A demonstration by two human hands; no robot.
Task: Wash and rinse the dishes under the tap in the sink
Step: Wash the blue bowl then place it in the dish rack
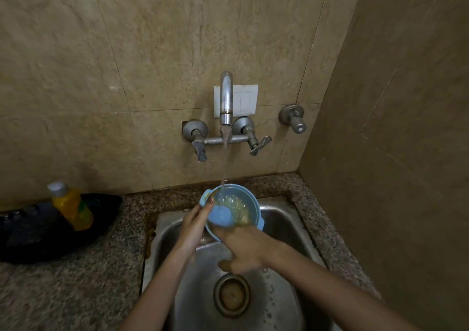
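- On wall behind sink: tap, switch plate behind its spout, valve to the right.
- Over sink, under tap: bowl, left hand gripping left rim, right hand at near rim.
- In sink floor, nearer than bowl: drain.
- On counter, left of sink: bottle.

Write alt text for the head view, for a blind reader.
A blue bowl is held under a running wall tap above a steel sink: the left hand grips its rim, the right hand meets its near edge. A yellow bottle stands at far left.
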